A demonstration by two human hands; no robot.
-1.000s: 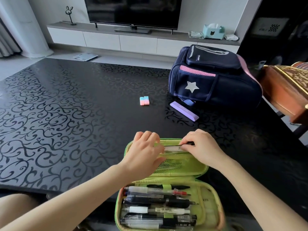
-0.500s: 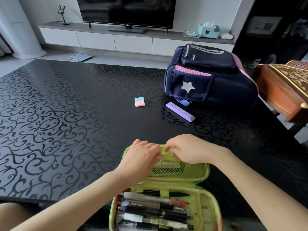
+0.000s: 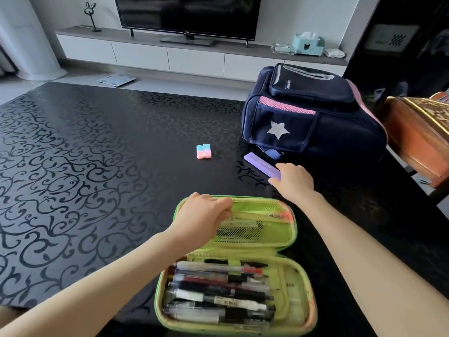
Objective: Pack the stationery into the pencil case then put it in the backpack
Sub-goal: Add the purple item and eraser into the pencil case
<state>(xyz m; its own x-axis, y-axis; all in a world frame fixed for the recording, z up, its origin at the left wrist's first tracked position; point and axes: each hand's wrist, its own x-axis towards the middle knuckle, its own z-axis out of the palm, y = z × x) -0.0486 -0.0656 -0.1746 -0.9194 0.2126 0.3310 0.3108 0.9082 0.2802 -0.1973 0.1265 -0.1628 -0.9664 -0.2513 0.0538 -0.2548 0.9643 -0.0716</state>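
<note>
A lime-green pencil case [image 3: 302, 285] lies open at the table's near edge, with several pens [image 3: 218, 288] under its elastic bands. My left hand [image 3: 201, 221] rests on the lid's left side, fingers pinching the top edge of the mesh pocket [image 3: 245, 233]. My right hand [image 3: 295, 182] is stretched out past the case, thumb and fingers closed around the near end of a flat purple bar [image 3: 257, 162] that lies on the table. A pink-and-blue eraser [image 3: 203, 151] sits alone further left. The navy backpack [image 3: 340, 135] with a silver star lies behind the bar, zipped shut.
The black patterned table [image 3: 85, 166] stretches wide to the left. A wooden chair [image 3: 418, 132] stands at the right edge beside the backpack. Beyond the table are a TV cabinet [image 3: 170, 57] and a bathroom scale [image 3: 116, 80] on the floor.
My right hand left the lid's mesh pocket and reached forward and right to the purple bar. My left hand stayed on the lid. The view shifted slightly.
</note>
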